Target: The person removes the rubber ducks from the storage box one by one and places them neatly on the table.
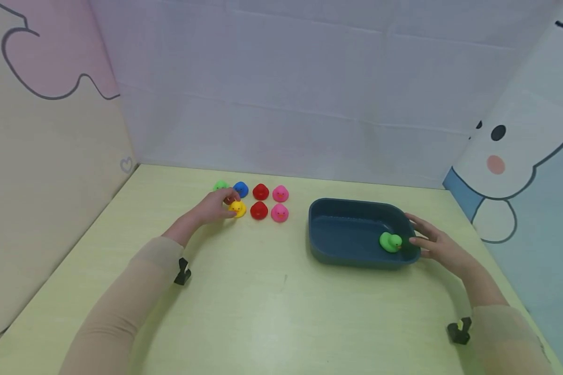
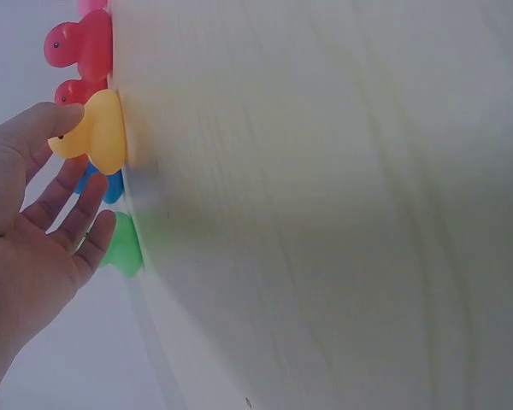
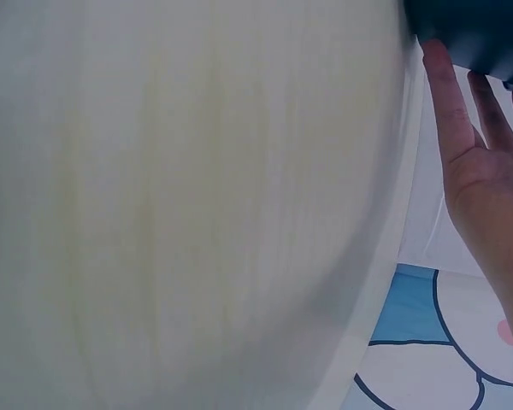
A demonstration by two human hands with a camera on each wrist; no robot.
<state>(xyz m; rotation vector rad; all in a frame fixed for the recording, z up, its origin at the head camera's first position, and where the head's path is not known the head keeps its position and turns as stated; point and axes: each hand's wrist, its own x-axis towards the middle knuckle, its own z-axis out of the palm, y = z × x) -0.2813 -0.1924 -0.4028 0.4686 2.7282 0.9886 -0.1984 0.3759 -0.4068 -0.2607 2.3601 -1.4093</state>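
Observation:
A yellow rubber duck (image 1: 237, 209) stands on the table at the front left of a group of ducks. My left hand (image 1: 217, 204) is at it, thumb against its head and fingers curled around the far side; in the left wrist view the yellow duck (image 2: 107, 132) touches the tabletop. To the right is a dark blue rectangular bin (image 1: 347, 258) with one green duck (image 1: 390, 242) inside, near its right end. The fingers of my right hand (image 1: 443, 251) rest against that end, extended; the right wrist view shows them against the bin's outer wall (image 3: 479, 38).
Close around the yellow duck stand a green duck (image 1: 220, 185), a blue duck (image 1: 241, 189), two red ducks (image 1: 260, 191) and two pink ducks (image 1: 280, 194). A pale curtain (image 1: 286, 104) hangs behind the table (image 1: 272, 312), with printed panels at both sides.

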